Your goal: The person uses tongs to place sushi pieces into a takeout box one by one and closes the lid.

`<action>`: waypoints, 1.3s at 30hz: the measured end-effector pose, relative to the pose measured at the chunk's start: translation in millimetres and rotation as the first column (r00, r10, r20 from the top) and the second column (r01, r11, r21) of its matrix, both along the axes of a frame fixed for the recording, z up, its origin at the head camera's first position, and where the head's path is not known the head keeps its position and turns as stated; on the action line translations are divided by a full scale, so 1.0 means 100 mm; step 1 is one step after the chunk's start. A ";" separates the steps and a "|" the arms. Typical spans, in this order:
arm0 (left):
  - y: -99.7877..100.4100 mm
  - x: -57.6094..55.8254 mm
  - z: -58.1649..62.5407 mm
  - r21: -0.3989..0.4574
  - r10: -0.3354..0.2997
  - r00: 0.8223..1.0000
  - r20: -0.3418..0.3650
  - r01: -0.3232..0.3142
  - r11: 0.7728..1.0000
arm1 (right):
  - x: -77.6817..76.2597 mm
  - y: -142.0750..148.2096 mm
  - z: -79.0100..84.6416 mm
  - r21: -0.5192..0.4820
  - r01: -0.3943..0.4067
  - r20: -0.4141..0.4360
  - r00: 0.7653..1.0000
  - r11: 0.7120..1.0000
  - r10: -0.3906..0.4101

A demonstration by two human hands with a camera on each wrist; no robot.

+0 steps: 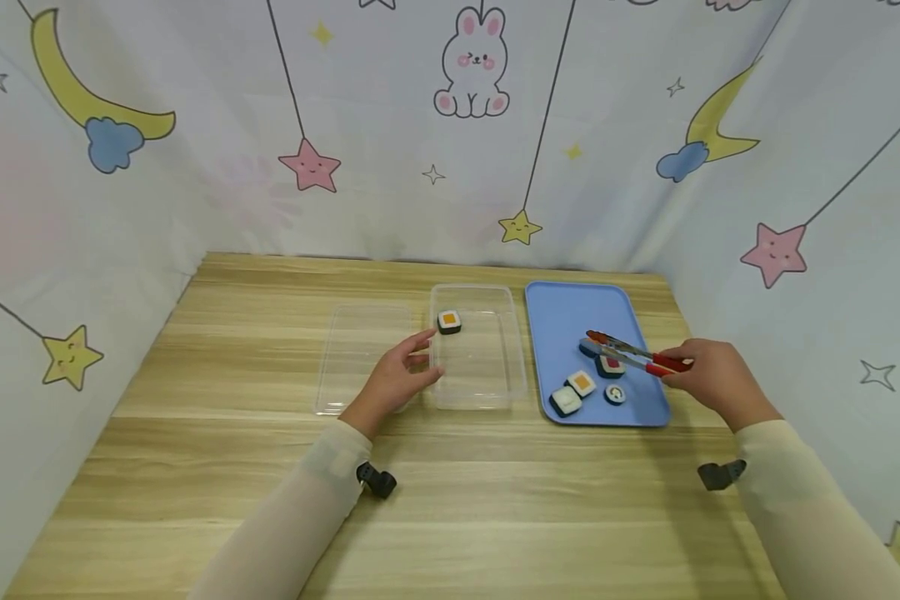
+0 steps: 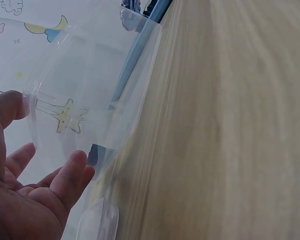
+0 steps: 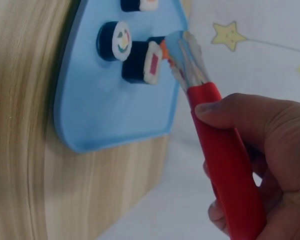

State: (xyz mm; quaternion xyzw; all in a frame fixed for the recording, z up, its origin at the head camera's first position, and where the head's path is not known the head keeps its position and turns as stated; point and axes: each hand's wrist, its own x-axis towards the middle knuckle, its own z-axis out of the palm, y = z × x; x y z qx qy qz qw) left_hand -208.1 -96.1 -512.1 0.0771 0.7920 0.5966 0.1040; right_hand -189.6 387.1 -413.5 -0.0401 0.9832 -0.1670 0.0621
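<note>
A clear plastic box stands mid-table with one orange-centred sushi roll inside it at the far left. My left hand touches the box's left wall, fingers spread along it; in the left wrist view one fingertip meets the rim. My right hand grips red-handled tongs over the blue tray. The tongs' metal tips are at a dark sushi roll, partly hidden by them. Beside it sits a red-centred roll. Nearer the front lie another orange-centred roll, a white-topped roll and a small round roll.
A clear lid lies left of the box, partly behind my left hand. The wooden table backs onto a printed curtain, which also hangs along both sides. The tray has a low raised rim.
</note>
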 end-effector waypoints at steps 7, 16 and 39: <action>0.00 0.02 0.02 0.010 0.000 1.000 0.004 0.000 1.000 | 0.00 0.01 0.03 0.012 0.010 -0.026 1.000 1.000 -0.010; 0.00 0.02 0.00 0.018 -0.004 1.000 -0.002 0.004 1.000 | -0.08 -0.21 0.28 -0.029 -0.012 -0.072 0.997 1.000 0.010; -0.02 -0.01 -0.03 0.022 -0.007 1.000 0.011 0.007 1.000 | -0.84 -1.81 0.17 0.146 -0.319 -0.051 0.943 0.936 0.329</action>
